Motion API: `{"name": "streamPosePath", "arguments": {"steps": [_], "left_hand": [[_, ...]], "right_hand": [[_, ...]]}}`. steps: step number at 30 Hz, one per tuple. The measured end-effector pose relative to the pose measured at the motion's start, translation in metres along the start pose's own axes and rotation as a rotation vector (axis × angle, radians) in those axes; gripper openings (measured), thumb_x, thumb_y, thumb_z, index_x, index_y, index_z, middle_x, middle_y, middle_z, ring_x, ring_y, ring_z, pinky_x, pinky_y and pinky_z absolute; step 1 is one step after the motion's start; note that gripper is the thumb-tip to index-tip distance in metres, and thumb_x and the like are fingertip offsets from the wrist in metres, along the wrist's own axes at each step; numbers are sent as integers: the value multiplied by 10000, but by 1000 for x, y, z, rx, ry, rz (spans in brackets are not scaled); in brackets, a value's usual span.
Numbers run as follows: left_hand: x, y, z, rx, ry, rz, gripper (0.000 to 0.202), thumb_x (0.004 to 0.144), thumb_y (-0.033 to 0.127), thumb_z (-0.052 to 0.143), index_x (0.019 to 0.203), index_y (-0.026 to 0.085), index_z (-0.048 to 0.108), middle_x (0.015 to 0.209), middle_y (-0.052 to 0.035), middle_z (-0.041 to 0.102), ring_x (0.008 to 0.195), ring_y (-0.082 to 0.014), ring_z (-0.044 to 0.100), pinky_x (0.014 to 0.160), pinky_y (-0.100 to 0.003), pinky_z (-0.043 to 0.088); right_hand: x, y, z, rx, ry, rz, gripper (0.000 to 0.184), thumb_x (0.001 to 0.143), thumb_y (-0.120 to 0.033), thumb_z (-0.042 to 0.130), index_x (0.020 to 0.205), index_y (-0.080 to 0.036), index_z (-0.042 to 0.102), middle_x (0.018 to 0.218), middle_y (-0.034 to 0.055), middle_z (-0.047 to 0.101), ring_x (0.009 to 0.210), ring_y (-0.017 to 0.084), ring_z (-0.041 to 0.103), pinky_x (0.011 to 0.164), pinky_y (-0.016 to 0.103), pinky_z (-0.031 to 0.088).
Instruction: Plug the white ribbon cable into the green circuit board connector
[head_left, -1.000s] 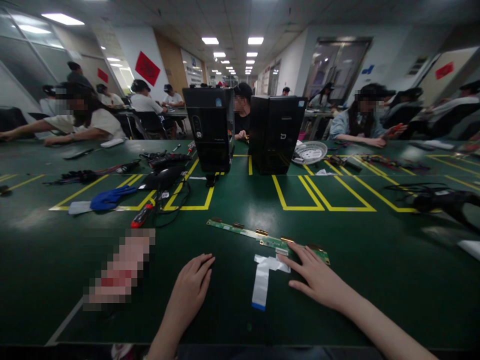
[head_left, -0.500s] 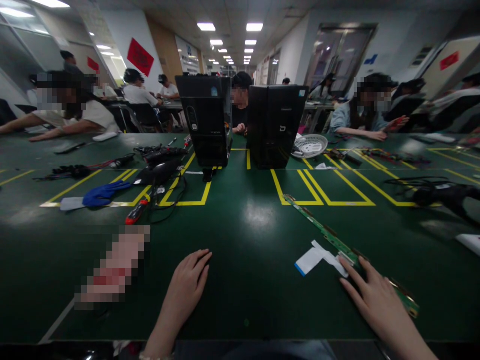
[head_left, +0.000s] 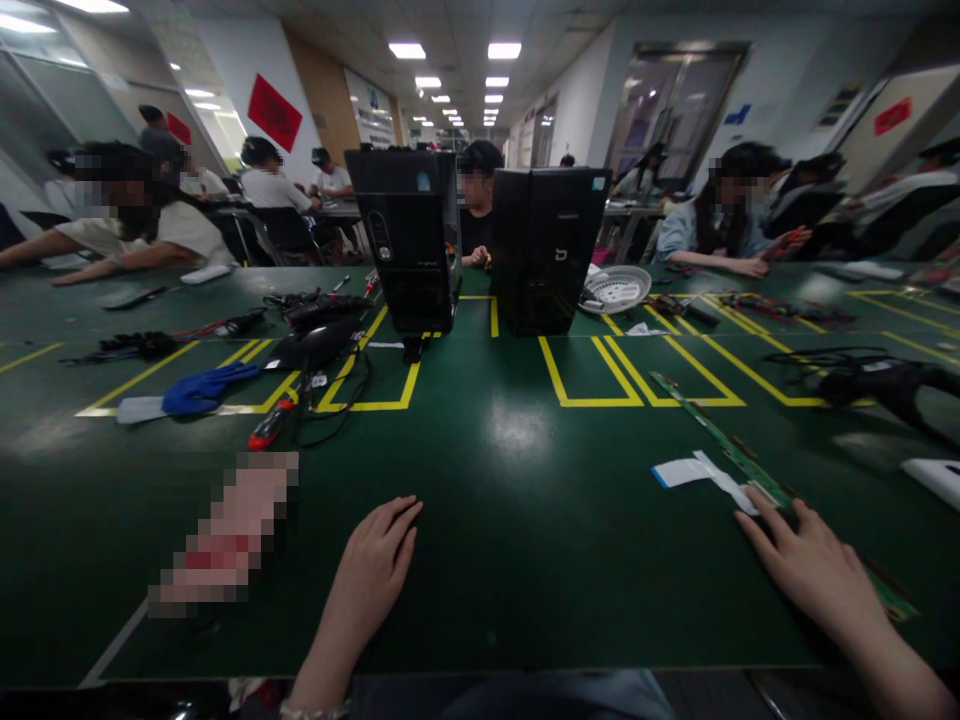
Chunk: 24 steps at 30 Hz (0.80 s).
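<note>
A long, narrow green circuit board [head_left: 712, 435] lies slantwise on the table at the right. A white flat ribbon cable [head_left: 686, 471] with a blue end is attached near its middle. My right hand [head_left: 817, 560] rests over the board's near half, fingers stretched out and touching it beside the cable's joint; part of the board is hidden under the hand. My left hand [head_left: 381, 555] lies on the bare tabletop left of centre, fingers extended and loosely together, with nothing in it.
On the green table [head_left: 510, 580] stand two black computer towers [head_left: 405, 240]. To the left are a blue glove [head_left: 210, 388], a red-and-black screwdriver [head_left: 271, 425], black cables and a blurred-out patch. A white basket [head_left: 619, 290] sits behind, black cables [head_left: 885, 385] at right. Several people sit around.
My right hand has slid the circuit board and its ribbon cable to the right, slightly away from me. My left hand has stayed in place.
</note>
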<state>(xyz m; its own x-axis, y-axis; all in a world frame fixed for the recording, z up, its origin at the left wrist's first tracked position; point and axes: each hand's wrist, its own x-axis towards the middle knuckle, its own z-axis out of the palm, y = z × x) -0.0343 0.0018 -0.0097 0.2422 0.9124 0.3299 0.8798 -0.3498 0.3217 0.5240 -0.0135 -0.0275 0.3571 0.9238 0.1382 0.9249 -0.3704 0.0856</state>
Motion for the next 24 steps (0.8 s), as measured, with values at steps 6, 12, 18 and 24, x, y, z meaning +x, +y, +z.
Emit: {"name": "streamPosePath", "arguments": {"steps": [6,12,18,24], "left_hand": [[0,0,0,-7,11,10,337,967,267,421,1245,195,598,1267,-97,602,1178,-259,555,1005,-491,455],[0,1,0,-13,21,-3,337,965,271,429,1252,226,599,1268,-85,604,1179,-260,559,996,-488,465],[0,0,0,-5,20,-3,343,960,272,430,1249,211,605,1269,-87,605,1181,-265,560,994,-483,471],[0,-1,-1,-7,4,-11,344,966,281,426,1259,219,596,1284,-82,596,1191,-264,552,993,-482,470]], "right_hand": [[26,21,-13,75,-106,213,690,933,-611,162,1461,-227,385,1390,305,359,1281,458,377,884,646,324],[49,46,-14,157,-64,326,704,934,-613,164,1445,-201,420,1400,324,344,1317,449,334,893,663,262],[64,53,-20,247,-67,434,766,926,-641,145,1431,-151,445,1413,349,304,1345,462,270,884,649,243],[70,61,-13,263,-28,443,796,920,-661,128,1423,-138,454,1421,353,283,1360,444,242,882,649,224]]}}
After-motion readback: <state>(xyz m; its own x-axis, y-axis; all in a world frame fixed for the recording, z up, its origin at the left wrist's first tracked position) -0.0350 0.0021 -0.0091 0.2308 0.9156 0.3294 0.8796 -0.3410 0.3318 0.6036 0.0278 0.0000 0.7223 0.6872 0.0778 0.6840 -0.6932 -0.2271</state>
